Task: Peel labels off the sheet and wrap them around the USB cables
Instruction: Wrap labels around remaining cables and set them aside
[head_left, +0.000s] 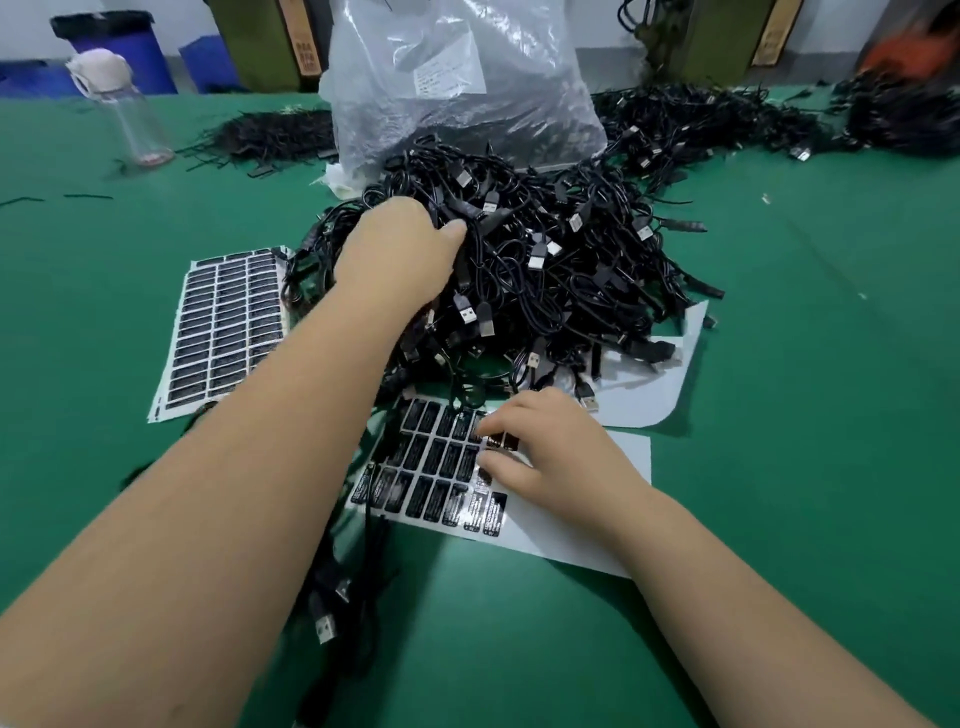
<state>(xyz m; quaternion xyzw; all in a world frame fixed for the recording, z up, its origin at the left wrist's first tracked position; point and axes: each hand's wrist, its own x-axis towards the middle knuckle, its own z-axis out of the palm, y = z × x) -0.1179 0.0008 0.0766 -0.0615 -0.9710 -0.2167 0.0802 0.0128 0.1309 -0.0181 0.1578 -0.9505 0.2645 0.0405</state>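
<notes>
The right hand (550, 457) lies on the label sheet (571, 525), near the middle of the green counter (779, 467). Its fingers are bent, and the fingertips (485, 428) pinch the edge of 1 black label (503, 441). That label sits right under the fingertips, at the end of the top row. Its far end points off to the right.

The sheet is white with 3 rows of black labels (431, 462) (each has tiny white writing, too small to read). The labels fill the left part of the sheet, and the right part is bare white. The sheet's long side runs left to right, tilted down a bit toward the right.

The left hand (400, 249) reaches across to the pile of USB cables (545, 280), just behind the sheet. Its fingers go down into the pile, so I cannot tell if they hold a cable. The cables are thin and black, all tangled, with silver plugs sticking out every way.

A few more cables (332, 597) lie near the front, under the left arm, with 1 plug pointing toward the person.

A second full label sheet (223, 327) lies to the left of the pile. Behind the pile stands a clear plastic bag (457, 78), and a clear bottle (130, 104) stands far left.
</notes>
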